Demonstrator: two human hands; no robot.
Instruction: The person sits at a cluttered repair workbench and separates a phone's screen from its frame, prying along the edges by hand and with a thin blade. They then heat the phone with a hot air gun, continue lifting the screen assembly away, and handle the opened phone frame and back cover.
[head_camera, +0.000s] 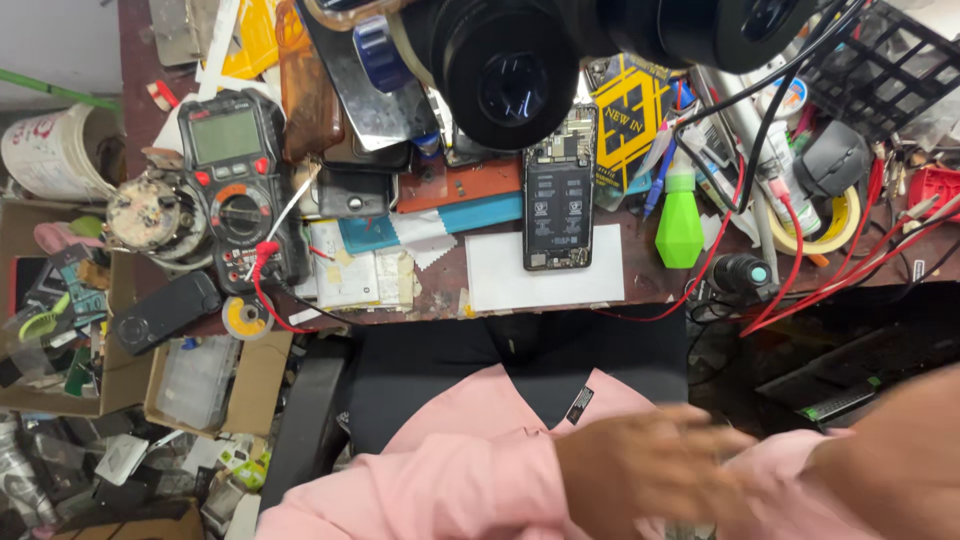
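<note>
Opened phone (558, 190): lies flat on the table (440, 265), long axis running away from the person, lower end on a white sheet (545, 280).
Relative to fingers: well apart, beyond them.
Left hand (650, 470): blurred over the pink sleeve (450, 480), fingers loosely spread, holding nothing.
Right hand: only the forearm (890, 460) shows; grip cannot be told.

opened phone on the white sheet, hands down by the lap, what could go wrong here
1. The opened phone lies with its circuit board bare under the microscope eyepieces; dust or a knock could harm it.
2. Red test leads trail across the desk edge; the blurred left hand, moving near the lap, might snag one and drag gear off.
3. The green bottle stands close beside the phone; tipped, it might spill onto the board.
</note>
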